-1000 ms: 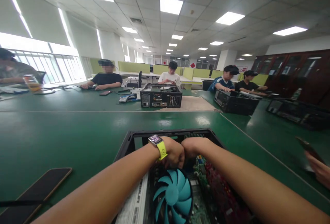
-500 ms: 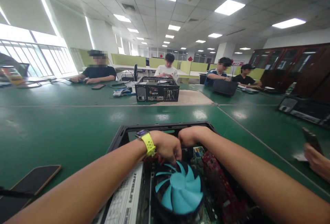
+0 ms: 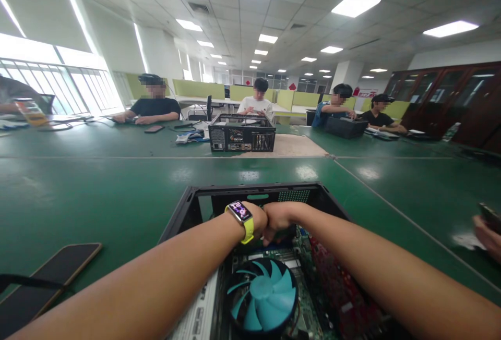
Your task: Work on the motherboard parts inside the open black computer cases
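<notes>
A black computer case (image 3: 176,215) lies open in front of me. Inside its far part, my left hand (image 3: 256,220) and my right hand (image 3: 278,217) are close together, touching or overlapping at the knuckles. The fingers of my right hand curl downward; those of my left are bent and mostly hidden. Whatever they grip cannot be made out. Nearer to me is a cooling fan (image 3: 261,288) with light-blue blades, on a green circuit board (image 3: 307,303). A red card (image 3: 336,288) stands to its right, and a white labelled power supply (image 3: 195,308) is partly covered by my left forearm.
On the green table (image 3: 129,194) lies a dark flat pad (image 3: 50,277) at left, with a black strap. Another open case (image 3: 242,134) stands across from me. Several people sit around the table. A person's hand (image 3: 487,235) holds a phone at the right edge.
My hands have come closer together, the left moving right and turning so its watch face shows. The fan is now seen lower left, away from my fingers. The view has shifted slightly.
</notes>
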{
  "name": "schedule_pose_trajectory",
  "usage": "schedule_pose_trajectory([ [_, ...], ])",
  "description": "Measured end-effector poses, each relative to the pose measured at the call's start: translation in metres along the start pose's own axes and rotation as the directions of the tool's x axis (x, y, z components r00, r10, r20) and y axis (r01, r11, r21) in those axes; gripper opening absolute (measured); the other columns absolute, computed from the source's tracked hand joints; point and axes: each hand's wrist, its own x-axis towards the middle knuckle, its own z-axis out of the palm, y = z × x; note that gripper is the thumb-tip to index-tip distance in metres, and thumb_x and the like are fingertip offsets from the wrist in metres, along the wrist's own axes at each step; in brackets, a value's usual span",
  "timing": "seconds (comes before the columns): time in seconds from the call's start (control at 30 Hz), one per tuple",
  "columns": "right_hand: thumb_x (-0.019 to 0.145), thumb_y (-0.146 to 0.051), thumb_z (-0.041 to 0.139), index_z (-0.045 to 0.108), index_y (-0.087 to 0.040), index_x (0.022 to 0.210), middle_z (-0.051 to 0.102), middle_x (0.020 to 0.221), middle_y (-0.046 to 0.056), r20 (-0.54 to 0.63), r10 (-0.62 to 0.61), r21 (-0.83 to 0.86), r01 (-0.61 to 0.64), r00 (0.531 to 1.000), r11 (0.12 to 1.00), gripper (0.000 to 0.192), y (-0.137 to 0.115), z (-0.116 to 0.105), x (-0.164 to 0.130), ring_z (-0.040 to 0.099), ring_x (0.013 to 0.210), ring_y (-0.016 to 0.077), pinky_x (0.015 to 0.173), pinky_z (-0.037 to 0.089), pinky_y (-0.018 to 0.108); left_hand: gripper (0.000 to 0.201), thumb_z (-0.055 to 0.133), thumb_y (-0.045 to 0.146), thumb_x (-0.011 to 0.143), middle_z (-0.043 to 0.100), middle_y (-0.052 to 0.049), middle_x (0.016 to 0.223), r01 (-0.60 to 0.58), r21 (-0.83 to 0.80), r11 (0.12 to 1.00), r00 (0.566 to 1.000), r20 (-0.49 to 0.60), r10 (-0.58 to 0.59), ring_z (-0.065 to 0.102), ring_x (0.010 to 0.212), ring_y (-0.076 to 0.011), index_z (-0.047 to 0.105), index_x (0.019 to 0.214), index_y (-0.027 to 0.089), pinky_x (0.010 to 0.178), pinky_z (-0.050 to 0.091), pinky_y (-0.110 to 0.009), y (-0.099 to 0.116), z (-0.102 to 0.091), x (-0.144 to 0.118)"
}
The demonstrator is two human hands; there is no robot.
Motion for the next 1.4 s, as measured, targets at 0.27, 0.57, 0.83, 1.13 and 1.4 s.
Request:
schedule_pose_trajectory([
  [0.27, 0.054, -0.032, 0.081, 0.067, -0.010, 0.097, 0.067, 0.083, 0.007, 0.121, 0.241, -0.405, -0.173, 0.963, 0.898, 0.050, 0.005, 0.000, 0.011, 0.064, 0.072, 0.0210, 0.062, 0.052, 0.030, 0.049, 0.080, 0.021, 0.050, 0.069, -0.015, 0.100, -0.031, 0.151, 0.988, 0.999, 0.022, 0.028, 0.063, 0.090, -0.0315, 0.070, 0.097, 0.014, 0.076, 0.053, -0.036, 0.003, -0.006, -0.010],
  [0.57, 0.058, -0.022, 0.077, 0.068, -0.008, 0.096, 0.068, 0.083, 0.007, 0.077, 0.331, -0.546, -0.238, 0.940, 0.803, 0.041, -0.001, 0.003, 0.011, 0.064, 0.072, 0.0199, 0.063, 0.051, 0.027, 0.044, 0.074, 0.025, 0.060, 0.067, -0.017, 0.104, -0.048, 0.124, 0.991, 0.999, -0.001, 0.048, 0.063, 0.094, -0.0328, 0.068, 0.101, 0.011, 0.079, 0.053, -0.039, 0.008, -0.006, -0.016],
  [0.83, 0.063, -0.022, 0.073, 0.067, -0.005, 0.097, 0.068, 0.085, 0.010, 0.092, 0.327, -0.518, -0.236, 0.940, 0.822, 0.039, -0.005, 0.005, 0.004, 0.064, 0.072, 0.0208, 0.061, 0.051, 0.028, 0.051, 0.079, 0.025, 0.052, 0.068, -0.016, 0.102, -0.041, 0.152, 0.987, 0.999, 0.034, 0.036, 0.064, 0.089, -0.0321, 0.069, 0.100, 0.013, 0.074, 0.054, -0.037, 0.007, -0.001, -0.005],
  [1.13, 0.058, -0.019, 0.074, 0.068, -0.006, 0.093, 0.067, 0.079, 0.007, 0.095, 0.326, -0.503, -0.237, 0.941, 0.831, 0.037, -0.001, 0.006, 0.007, 0.063, 0.069, 0.0197, 0.061, 0.051, 0.028, 0.044, 0.080, 0.030, 0.049, 0.070, -0.012, 0.096, -0.021, 0.149, 0.989, 1.000, 0.026, 0.017, 0.064, 0.086, -0.0296, 0.071, 0.091, 0.018, 0.072, 0.053, -0.033, 0.007, 0.001, -0.004],
  [1.4, 0.055, -0.014, 0.071, 0.069, -0.006, 0.080, 0.066, 0.075, 0.007, 0.088, 0.317, -0.546, -0.221, 0.944, 0.808, 0.026, -0.003, 0.007, 0.007, 0.063, 0.072, 0.0228, 0.063, 0.050, 0.031, 0.030, 0.077, 0.021, 0.051, 0.071, -0.011, 0.092, -0.052, 0.157, 0.986, 0.999, 0.011, 0.051, 0.065, 0.083, -0.0284, 0.071, 0.080, 0.018, 0.068, 0.052, -0.031, 0.008, 0.000, -0.007],
])
